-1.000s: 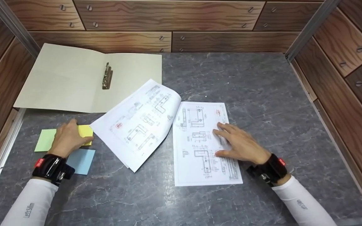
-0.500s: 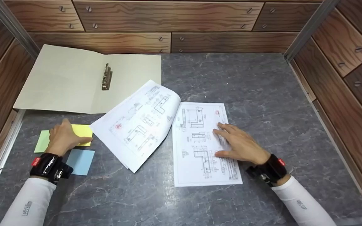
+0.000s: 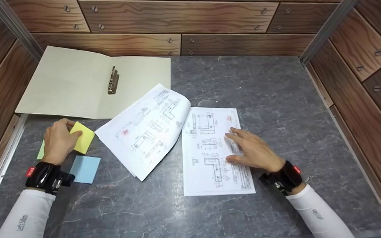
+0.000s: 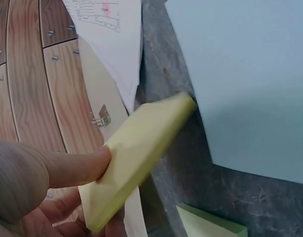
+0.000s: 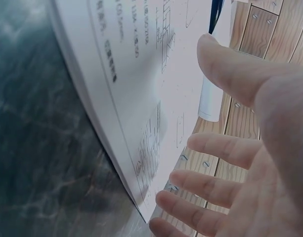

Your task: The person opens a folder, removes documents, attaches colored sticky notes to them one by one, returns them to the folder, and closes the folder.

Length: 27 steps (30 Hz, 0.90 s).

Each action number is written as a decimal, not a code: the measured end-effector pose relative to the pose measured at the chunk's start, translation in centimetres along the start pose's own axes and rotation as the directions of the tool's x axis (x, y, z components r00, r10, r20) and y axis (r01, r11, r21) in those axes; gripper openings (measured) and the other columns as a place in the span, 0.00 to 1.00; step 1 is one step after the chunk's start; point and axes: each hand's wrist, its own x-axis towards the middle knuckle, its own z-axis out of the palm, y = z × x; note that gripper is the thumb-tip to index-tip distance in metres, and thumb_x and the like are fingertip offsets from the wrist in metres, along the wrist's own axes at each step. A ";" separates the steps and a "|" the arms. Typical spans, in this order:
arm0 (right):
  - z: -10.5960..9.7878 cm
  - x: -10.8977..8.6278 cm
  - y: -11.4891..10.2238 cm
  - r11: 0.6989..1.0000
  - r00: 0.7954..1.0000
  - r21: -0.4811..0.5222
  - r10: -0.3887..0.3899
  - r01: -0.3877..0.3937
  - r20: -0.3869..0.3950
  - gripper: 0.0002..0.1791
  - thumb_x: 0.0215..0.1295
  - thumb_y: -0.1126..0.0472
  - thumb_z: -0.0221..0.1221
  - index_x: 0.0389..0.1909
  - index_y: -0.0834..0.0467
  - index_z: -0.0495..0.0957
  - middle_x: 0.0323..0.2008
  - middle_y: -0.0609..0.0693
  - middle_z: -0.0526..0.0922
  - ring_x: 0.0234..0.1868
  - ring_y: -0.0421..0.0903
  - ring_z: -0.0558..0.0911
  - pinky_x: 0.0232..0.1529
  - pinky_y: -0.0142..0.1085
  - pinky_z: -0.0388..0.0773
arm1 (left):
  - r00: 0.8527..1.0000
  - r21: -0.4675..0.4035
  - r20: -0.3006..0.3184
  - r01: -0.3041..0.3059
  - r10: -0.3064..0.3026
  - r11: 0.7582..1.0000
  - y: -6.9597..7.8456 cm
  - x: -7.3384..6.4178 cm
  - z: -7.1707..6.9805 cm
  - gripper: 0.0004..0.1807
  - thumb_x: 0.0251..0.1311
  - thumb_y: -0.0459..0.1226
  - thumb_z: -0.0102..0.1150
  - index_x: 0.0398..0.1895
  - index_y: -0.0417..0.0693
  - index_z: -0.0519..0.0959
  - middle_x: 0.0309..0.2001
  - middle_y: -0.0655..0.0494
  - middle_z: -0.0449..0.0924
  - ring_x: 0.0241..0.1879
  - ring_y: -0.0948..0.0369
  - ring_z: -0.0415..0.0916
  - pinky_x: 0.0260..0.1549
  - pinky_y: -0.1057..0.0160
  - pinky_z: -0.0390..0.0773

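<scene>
My left hand [image 3: 59, 141] pinches a thick pad of yellow sticky notes [image 3: 84, 138], thumb on top and fingers beneath. In the left wrist view the yellow pad [image 4: 141, 143] is tilted up off the table. A green sticky pad [image 3: 41, 151] is mostly hidden beneath that hand, and a blue one [image 3: 85, 169] lies just in front. My right hand [image 3: 255, 150] is over the right edge of a printed drawing sheet [image 3: 197, 181], its fingers spread and extended. Left of that sheet, turned-over drawing pages [image 3: 144, 132] curl up at their right side.
An open beige folder [image 3: 68, 82] with a metal clip [image 3: 112, 81] lies at the back left, partly under the turned pages. Wood-patterned panels [image 3: 127, 16] enclose the grey marbled table [image 3: 260, 86] at the back and sides.
My left hand has picked up the yellow pad and moved slightly left and back, with the pad now turned and tilted. My right hand has hardly moved.
</scene>
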 end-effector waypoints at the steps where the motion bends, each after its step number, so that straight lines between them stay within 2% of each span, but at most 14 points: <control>1: 0.0 0.0 0.0 1.000 1.000 -0.002 0.000 0.000 0.000 0.47 0.60 0.41 0.73 0.75 0.59 0.69 0.75 0.66 0.66 0.71 0.69 0.68 0.68 0.66 0.66 | 1.000 -0.007 -0.019 -0.005 0.005 1.000 0.1 -0.1 -0.1 0.22 0.66 0.33 0.64 0.57 0.23 0.76 0.49 0.25 0.80 0.46 0.33 0.77 0.39 0.45 0.74; 5: -0.1 0.0 0.0 1.000 1.000 -0.006 0.001 -0.001 -0.004 0.46 0.61 0.41 0.72 0.75 0.59 0.69 0.74 0.66 0.66 0.71 0.69 0.69 0.67 0.67 0.67 | 0.998 -0.021 -0.056 -0.022 0.021 1.000 0.9 -0.5 -0.5 0.19 0.68 0.33 0.63 0.55 0.24 0.78 0.47 0.27 0.81 0.45 0.35 0.78 0.38 0.48 0.72; 8: -0.2 0.1 -0.1 1.000 1.000 0.005 0.015 -0.015 -0.003 0.46 0.61 0.42 0.72 0.75 0.59 0.69 0.75 0.65 0.66 0.71 0.68 0.69 0.67 0.66 0.67 | 0.996 -0.041 -0.079 -0.049 0.046 0.998 1.9 -1.0 -0.8 0.18 0.68 0.32 0.63 0.54 0.25 0.78 0.46 0.27 0.81 0.44 0.35 0.79 0.36 0.49 0.73; 12: -0.3 0.1 -0.2 1.000 1.000 0.008 0.023 -0.023 -0.016 0.44 0.62 0.42 0.72 0.74 0.58 0.70 0.74 0.64 0.67 0.71 0.67 0.70 0.67 0.65 0.68 | 0.985 -0.071 -0.120 -0.134 0.125 0.988 3.8 -1.7 -0.8 0.17 0.67 0.32 0.64 0.52 0.26 0.80 0.44 0.29 0.82 0.41 0.37 0.79 0.35 0.52 0.71; 17: -0.3 0.3 -0.2 1.000 0.998 -0.010 -0.004 0.003 -0.063 0.43 0.63 0.43 0.71 0.73 0.59 0.71 0.73 0.64 0.69 0.70 0.66 0.71 0.66 0.63 0.71 | 0.963 -0.110 -0.164 -0.233 0.214 0.966 6.3 -2.3 0.1 0.13 0.65 0.31 0.66 0.47 0.28 0.82 0.40 0.32 0.85 0.36 0.40 0.80 0.35 0.54 0.70; 22: -0.5 0.5 -0.4 1.000 0.995 -0.015 -0.016 0.015 -0.095 0.42 0.63 0.42 0.70 0.73 0.59 0.71 0.72 0.63 0.70 0.69 0.65 0.72 0.65 0.62 0.72 | 0.959 -0.163 -0.126 -0.272 0.253 0.948 8.3 -2.8 1.6 0.10 0.65 0.30 0.66 0.45 0.30 0.82 0.40 0.34 0.86 0.34 0.43 0.83 0.35 0.54 0.78; 27: -0.5 0.7 -0.6 0.999 0.992 -0.031 -0.047 0.043 -0.118 0.41 0.65 0.42 0.69 0.72 0.60 0.72 0.70 0.63 0.72 0.67 0.64 0.74 0.62 0.61 0.75 | 0.958 -0.215 -0.081 -0.285 0.274 0.934 9.7 -3.5 3.3 0.09 0.64 0.29 0.66 0.43 0.30 0.82 0.40 0.36 0.86 0.33 0.45 0.85 0.35 0.52 0.83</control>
